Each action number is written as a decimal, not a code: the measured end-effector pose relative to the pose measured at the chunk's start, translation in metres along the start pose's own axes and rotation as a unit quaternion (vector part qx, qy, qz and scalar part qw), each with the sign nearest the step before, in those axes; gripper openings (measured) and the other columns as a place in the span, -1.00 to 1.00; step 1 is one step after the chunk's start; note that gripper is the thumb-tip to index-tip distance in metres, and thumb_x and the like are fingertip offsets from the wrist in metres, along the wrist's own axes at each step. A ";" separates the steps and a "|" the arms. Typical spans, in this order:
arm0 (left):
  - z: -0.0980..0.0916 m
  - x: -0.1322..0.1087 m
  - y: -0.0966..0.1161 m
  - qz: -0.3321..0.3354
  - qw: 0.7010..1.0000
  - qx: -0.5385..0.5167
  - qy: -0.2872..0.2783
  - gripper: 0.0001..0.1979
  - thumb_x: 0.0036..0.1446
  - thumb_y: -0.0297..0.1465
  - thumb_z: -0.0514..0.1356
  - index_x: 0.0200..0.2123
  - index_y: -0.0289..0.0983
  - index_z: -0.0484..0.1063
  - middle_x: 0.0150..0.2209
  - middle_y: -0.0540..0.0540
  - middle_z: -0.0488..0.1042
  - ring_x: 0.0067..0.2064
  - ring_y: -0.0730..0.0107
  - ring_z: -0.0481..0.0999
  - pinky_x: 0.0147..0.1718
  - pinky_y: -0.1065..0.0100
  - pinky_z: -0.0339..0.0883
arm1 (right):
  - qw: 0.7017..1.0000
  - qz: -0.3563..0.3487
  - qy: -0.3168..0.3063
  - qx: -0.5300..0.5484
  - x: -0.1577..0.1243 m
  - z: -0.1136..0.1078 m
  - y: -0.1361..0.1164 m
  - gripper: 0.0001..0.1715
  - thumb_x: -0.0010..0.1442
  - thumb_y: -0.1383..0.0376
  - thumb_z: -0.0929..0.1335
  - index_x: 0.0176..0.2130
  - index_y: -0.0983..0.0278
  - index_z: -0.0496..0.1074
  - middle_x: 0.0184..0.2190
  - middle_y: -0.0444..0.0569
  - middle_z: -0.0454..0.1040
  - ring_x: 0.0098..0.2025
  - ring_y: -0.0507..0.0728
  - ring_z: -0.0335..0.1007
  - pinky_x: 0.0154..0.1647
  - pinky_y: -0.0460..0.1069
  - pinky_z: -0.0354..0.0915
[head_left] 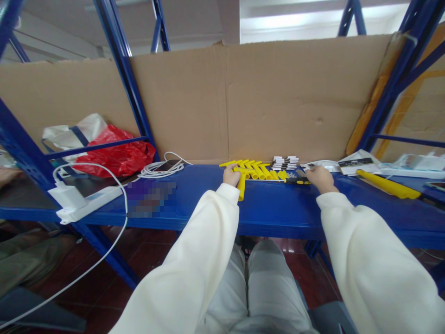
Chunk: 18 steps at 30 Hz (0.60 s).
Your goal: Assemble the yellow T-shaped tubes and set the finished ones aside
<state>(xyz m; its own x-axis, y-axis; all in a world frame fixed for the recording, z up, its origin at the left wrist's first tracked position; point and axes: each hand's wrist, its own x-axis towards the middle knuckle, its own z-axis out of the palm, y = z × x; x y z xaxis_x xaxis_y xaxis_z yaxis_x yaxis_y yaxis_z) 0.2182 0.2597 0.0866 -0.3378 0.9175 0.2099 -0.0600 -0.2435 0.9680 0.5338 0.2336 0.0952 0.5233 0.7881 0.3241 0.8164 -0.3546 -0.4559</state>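
My left hand [231, 175] is closed on a yellow plastic piece, whose tube-like end [241, 189] points down toward the front edge of the table. Just right of it, several similar yellow plastic pieces [257, 171] lie side by side in a slanted row. My right hand [321, 179] rests low over the table with its fingers curled together; whatever is between them is too small to make out. Beside its fingertips lies a black-and-yellow handled tool [297, 181]. A small stack of white-and-black pieces [285, 163] sits behind, against the cardboard.
A cardboard wall [181, 102] backs the blue table [278, 211]. On the left are a red plastic bag [120, 150], a coiled white cable [158, 170] and a white power strip [90, 204]. A long yellow tube [389, 184] lies right. Another person's leg [34, 253] shows at left.
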 end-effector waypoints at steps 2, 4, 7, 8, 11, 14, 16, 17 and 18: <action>-0.003 -0.004 0.010 -0.026 0.999 -0.022 0.026 -0.65 -0.08 -0.73 0.33 -0.24 -0.28 0.64 -0.04 -0.24 0.72 0.03 0.13 0.72 -0.11 0.31 0.56 | 0.997 -0.075 -0.006 0.016 -0.001 -0.002 -0.005 -0.67 0.27 0.27 0.37 -0.14 0.35 0.71 -0.15 0.30 0.70 0.02 0.39 0.67 -0.01 0.10 0.48; -0.006 -0.009 0.020 -0.075 0.994 -0.068 0.030 -0.70 -0.02 -0.69 0.34 -0.22 -0.28 0.64 -0.14 -0.19 0.72 -0.20 0.26 0.72 -0.32 0.39 0.48 | 0.990 -0.135 -0.011 0.040 -0.001 -0.001 -0.010 -0.72 0.26 0.29 0.35 -0.26 0.30 0.69 -0.27 0.19 0.69 -0.07 0.33 0.66 -0.02 0.07 0.46; -0.009 -0.015 0.030 -0.141 0.981 -0.133 0.023 -0.73 0.05 -0.64 0.37 -0.15 -0.32 0.65 -0.30 -0.14 0.70 -0.47 0.45 0.58 -0.49 0.47 0.30 | 0.982 -0.172 -0.024 0.077 -0.004 0.001 -0.014 -0.75 0.21 0.33 0.34 -0.38 0.26 0.62 -0.35 0.10 0.67 -0.15 0.29 0.64 -0.03 0.05 0.46; -0.009 -0.017 0.032 -0.154 0.976 -0.149 0.025 -0.73 0.07 -0.63 0.36 -0.13 -0.33 0.66 -0.33 -0.13 0.69 -0.52 0.49 0.53 -0.52 0.48 0.26 | 0.981 -0.174 -0.026 0.087 -0.005 0.002 -0.015 -0.76 0.20 0.34 0.33 -0.40 0.26 0.60 -0.36 0.09 0.67 -0.17 0.28 0.63 -0.03 0.06 0.46; -0.010 -0.021 0.036 -0.185 0.965 -0.184 0.032 -0.74 0.16 -0.58 0.32 -0.07 -0.38 0.65 -0.39 -0.12 0.66 -0.59 0.55 0.42 -0.58 0.50 0.21 | 0.980 -0.166 -0.027 0.104 -0.006 0.002 -0.016 -0.77 0.19 0.35 0.34 -0.42 0.26 0.58 -0.34 0.09 0.68 -0.18 0.27 0.62 -0.03 0.06 0.46; -0.011 -0.023 0.039 -0.207 0.956 -0.203 0.035 -0.75 0.19 -0.57 0.31 -0.06 -0.39 0.64 -0.45 -0.08 0.61 -0.62 0.56 0.37 -0.61 0.50 0.20 | 0.981 -0.162 -0.026 0.104 -0.006 0.002 -0.016 -0.77 0.21 0.34 0.34 -0.39 0.28 0.61 -0.31 0.10 0.69 -0.17 0.27 0.63 -0.03 0.05 0.46; -0.012 -0.024 0.041 -0.214 0.953 -0.211 0.036 -0.77 0.19 -0.59 0.30 -0.09 -0.39 0.64 -0.50 -0.04 0.56 -0.63 0.56 0.34 -0.62 0.50 0.19 | 0.983 -0.158 -0.022 0.092 -0.006 0.002 -0.016 -0.75 0.22 0.34 0.34 -0.34 0.29 0.64 -0.30 0.12 0.69 -0.14 0.29 0.63 -0.03 0.06 0.46; -0.013 -0.025 0.042 -0.216 0.952 -0.214 0.036 -0.78 0.19 -0.59 0.29 -0.10 -0.39 0.64 -0.52 -0.03 0.54 -0.64 0.57 0.33 -0.63 0.50 0.18 | 0.985 -0.150 -0.018 0.082 -0.005 0.002 -0.016 -0.73 0.23 0.34 0.34 -0.31 0.29 0.66 -0.29 0.13 0.69 -0.13 0.31 0.64 -0.03 0.06 0.46; -0.013 -0.025 0.043 -0.217 0.951 -0.216 0.036 -0.79 0.21 -0.60 0.28 -0.10 -0.39 0.63 -0.53 -0.01 0.51 -0.64 0.57 0.33 -0.63 0.50 0.18 | 0.988 -0.136 -0.011 0.071 -0.004 0.001 -0.016 -0.72 0.24 0.33 0.34 -0.28 0.30 0.68 -0.28 0.15 0.70 -0.11 0.33 0.64 -0.03 0.07 0.46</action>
<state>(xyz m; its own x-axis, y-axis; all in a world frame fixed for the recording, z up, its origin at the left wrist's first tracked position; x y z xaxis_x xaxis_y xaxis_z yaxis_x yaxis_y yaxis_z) 0.2122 0.2219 0.1206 -0.2546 0.9413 -0.2216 -0.5843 0.0329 0.8108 0.5185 0.2363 0.1004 0.2824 0.8555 0.4341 0.8830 -0.0549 -0.4661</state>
